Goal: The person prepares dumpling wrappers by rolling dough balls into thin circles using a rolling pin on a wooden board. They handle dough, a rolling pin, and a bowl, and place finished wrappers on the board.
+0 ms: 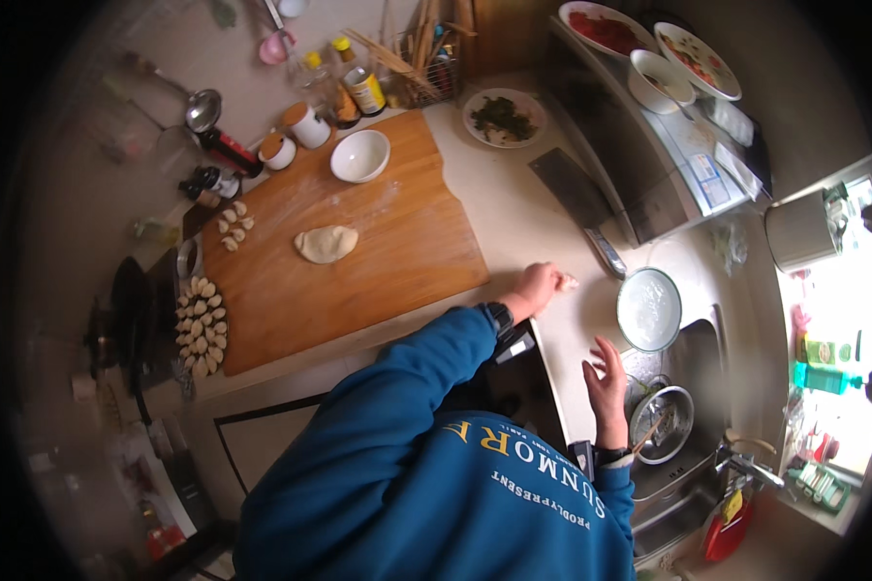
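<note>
Dough lump [326, 244] on wooden board [397, 266], untouched. Left hand [538, 288] bunched at pale bit [569, 283] by tabletop [576, 334], can't tell if gripped; right hand [607, 381], fingers spread, empty. Side pickup imo, next needs firm pinch.

Plenty of free board [412, 257] right of the dough [327, 244], tbh; further right, 1 cleaver [574, 191] and a big bowl [649, 310] crowd the surface [494, 198].
</note>
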Motion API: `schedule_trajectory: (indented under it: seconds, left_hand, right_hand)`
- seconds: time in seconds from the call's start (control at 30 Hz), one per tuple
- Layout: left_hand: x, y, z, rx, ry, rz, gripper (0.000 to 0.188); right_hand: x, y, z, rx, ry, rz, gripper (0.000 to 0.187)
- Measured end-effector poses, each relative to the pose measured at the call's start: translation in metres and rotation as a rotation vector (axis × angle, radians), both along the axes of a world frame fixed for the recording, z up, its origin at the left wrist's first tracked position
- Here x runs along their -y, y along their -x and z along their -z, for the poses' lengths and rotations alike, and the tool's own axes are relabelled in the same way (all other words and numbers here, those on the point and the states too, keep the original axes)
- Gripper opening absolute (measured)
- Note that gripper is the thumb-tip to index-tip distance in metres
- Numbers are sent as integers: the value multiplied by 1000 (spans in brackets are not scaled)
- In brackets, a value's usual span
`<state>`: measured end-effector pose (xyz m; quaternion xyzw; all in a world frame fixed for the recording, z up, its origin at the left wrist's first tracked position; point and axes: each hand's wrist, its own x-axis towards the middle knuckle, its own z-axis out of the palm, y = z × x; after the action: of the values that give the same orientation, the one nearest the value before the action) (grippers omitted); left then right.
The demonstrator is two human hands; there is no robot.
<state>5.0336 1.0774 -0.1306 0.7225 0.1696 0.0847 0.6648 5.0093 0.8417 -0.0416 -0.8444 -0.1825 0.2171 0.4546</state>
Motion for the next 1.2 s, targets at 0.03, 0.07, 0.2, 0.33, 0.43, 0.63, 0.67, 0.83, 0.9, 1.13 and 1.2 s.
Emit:
schedule_trajectory:
  seconds: [0.03, 0.07, 0.2, 0.33, 0.43, 0.63, 0.67, 0.83, 0.9, 1.13, 1.2]
  left_hand:
    - [7, 13, -9, -216, 364, -63, 19]
    - [15, 27, -18, -159, 575, -91, 22]
    - [41, 83, -49, -66, 1171, -85, 29]
    - [54, 119, -58, -23, 1360, 15, 21]
    - [74, 142, -57, 89, 1362, -35, 32]
    - [90, 211, -51, -109, 1343, -268, 32]
    - [94, 221, -50, -95, 1404, -387, 35]
    - [104, 265, -57, 343, 1469, -212, 25]
    - [107, 284, -66, 134, 1379, -284, 31]
    - [53, 350, -73, 49, 1274, -433, 44]
    - [26, 384, -70, 102, 1137, -505, 45]
  right_hand:
    - [-19, 3, -4, 201, -92, -81, 56]
    - [-36, 5, -7, 344, -142, -136, 60]
    - [-77, 31, 12, 270, -290, -348, 61]
    - [-73, 38, 61, 263, -504, -308, 48]
    - [-58, 27, 85, -746, -891, 84, 38]
    - [-41, 53, 64, -340, -923, -261, 41]
    - [-40, 72, 57, 6, -606, -385, 44]
    - [-52, 124, 56, 458, -226, -697, 32]
    - [-61, 117, 66, 54, -202, -602, 23]
    - [-107, -11, 55, 26, -425, -396, 23]
    - [-126, -41, 34, 172, -239, -398, 25]
